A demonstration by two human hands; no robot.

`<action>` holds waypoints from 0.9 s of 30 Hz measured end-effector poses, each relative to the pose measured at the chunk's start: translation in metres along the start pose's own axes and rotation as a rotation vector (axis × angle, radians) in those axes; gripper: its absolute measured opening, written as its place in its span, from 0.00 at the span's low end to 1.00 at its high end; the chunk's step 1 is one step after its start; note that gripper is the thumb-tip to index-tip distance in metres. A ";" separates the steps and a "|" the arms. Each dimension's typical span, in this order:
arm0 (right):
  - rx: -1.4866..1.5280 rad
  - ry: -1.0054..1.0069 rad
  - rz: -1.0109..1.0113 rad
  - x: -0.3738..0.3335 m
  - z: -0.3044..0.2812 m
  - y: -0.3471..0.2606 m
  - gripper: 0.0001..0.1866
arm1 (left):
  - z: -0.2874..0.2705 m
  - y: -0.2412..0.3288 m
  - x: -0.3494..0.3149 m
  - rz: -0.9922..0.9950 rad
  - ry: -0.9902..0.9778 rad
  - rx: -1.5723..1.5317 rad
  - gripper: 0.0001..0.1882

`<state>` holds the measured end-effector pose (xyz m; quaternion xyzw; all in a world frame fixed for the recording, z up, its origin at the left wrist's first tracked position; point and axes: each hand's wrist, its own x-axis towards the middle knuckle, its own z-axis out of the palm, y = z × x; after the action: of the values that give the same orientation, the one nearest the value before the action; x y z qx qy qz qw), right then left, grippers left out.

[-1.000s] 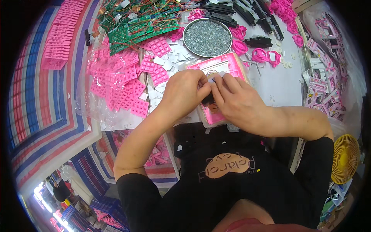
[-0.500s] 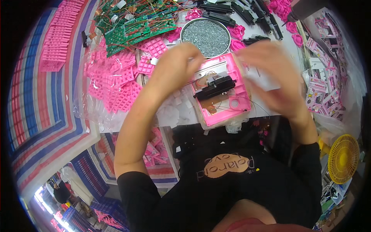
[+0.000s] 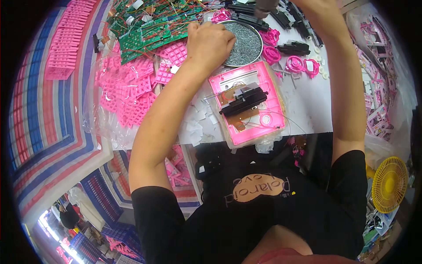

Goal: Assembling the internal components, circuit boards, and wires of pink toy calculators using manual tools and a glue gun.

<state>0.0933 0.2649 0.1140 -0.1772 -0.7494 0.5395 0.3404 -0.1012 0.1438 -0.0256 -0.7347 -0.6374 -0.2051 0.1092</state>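
My left hand [image 3: 210, 47] is closed, its fingers curled over the left rim of a round dish [image 3: 262, 47] full of small silver screws [image 3: 242, 44]. Whatever those fingers pinch is hidden. At the top edge, my right hand [image 3: 317, 11] is partly cut off; it appears to grip a dark power screwdriver [image 3: 266, 6], whose nose points down over the black parts. Between my forearms lies a pink plastic housing [image 3: 274, 103], open side up. A black bar-shaped part [image 3: 244, 101] rests across it, above a brown circuit board [image 3: 237, 121] with thin wires.
Green circuit boards [image 3: 154, 37] with wires are heaped at the far left, pink keypad pieces [image 3: 132, 94] nearer. Black parts [image 3: 294, 48] and pink rings [image 3: 294, 64] lie at the far right. White paper bits [image 3: 193, 132] are scattered left of the housing. A yellow fan [image 3: 389, 185] stands right.
My right hand has gone from beside the housing up to the top edge, and the screwdriver has shifted left. My left hand has moved from the housing's corner to the screw dish.
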 end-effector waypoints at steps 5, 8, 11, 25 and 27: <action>0.171 -0.110 -0.052 0.012 0.045 -0.004 0.27 | -0.004 0.002 0.002 0.002 0.122 0.069 0.06; 0.478 -0.191 -0.122 -0.005 0.052 0.000 0.30 | -0.026 0.019 -0.014 -0.281 0.211 -0.490 0.05; 0.694 -0.126 -0.072 -0.062 0.047 0.004 0.21 | -0.067 0.056 -0.051 -0.250 0.122 -0.613 0.05; 0.410 -0.152 -0.193 -0.123 0.078 -0.032 0.18 | -0.084 0.104 -0.106 -0.177 0.227 -0.563 0.09; 0.410 -0.147 -0.179 -0.124 0.081 -0.031 0.18 | -0.082 0.103 -0.106 -0.159 0.246 -0.525 0.09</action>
<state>0.1268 0.1194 0.0882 0.0029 -0.6597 0.6595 0.3602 -0.0244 -0.0021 0.0110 -0.6553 -0.6002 -0.4580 -0.0245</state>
